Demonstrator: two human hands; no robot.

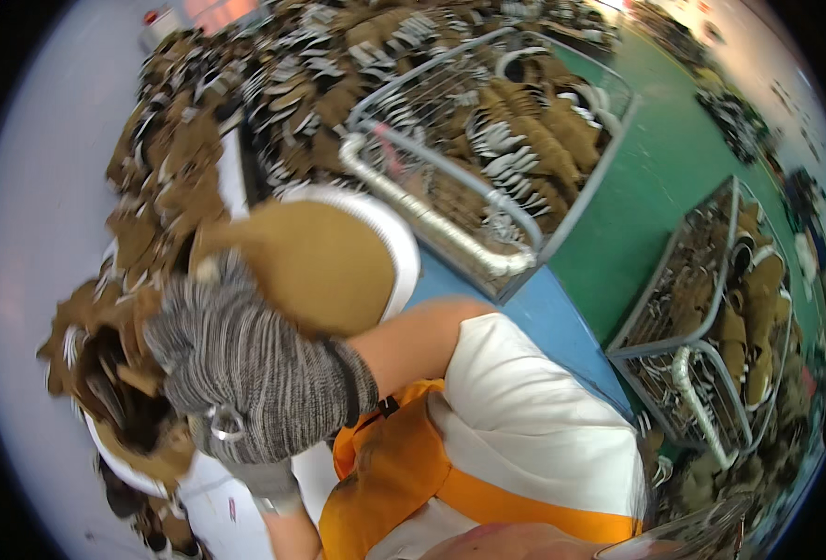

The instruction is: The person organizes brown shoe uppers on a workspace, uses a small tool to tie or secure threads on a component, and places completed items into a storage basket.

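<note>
Nearest, a white short sleeve (534,411) is lying at five o'clock and an orange apron (394,467) at six, with the wearer's bare right forearm running between the sleeve and the gloved hand. At eight o'clock the right hand (264,373), wearing a grey-flecked knitted glove, is showing its back; its fingers are bending away from view, so I cannot tell how far the grip is closing or whether it is holding anything. Along its lower edge a small silvery ring-shaped thing (226,424) is shining. Toward seven o'clock the left hand (268,480), in a similar grey glove, is hiding mostly behind the right, and its grip cannot be told either. Just beside the right hand, at nine o'clock, a rounded tan piece with a broad white rim (334,266) is blurring; farther out, at eight, a brown footwear piece with a dark opening (156,462) is resting next to the glove. Beyond, at eleven, brown and white footwear parts (310,103) are lying heaped. A grey metal wire cart (576,233) is standing loaded at one o'clock, another grey wire cart (660,353) between three and four, and green floor (609,243) is stretching between them.
</note>
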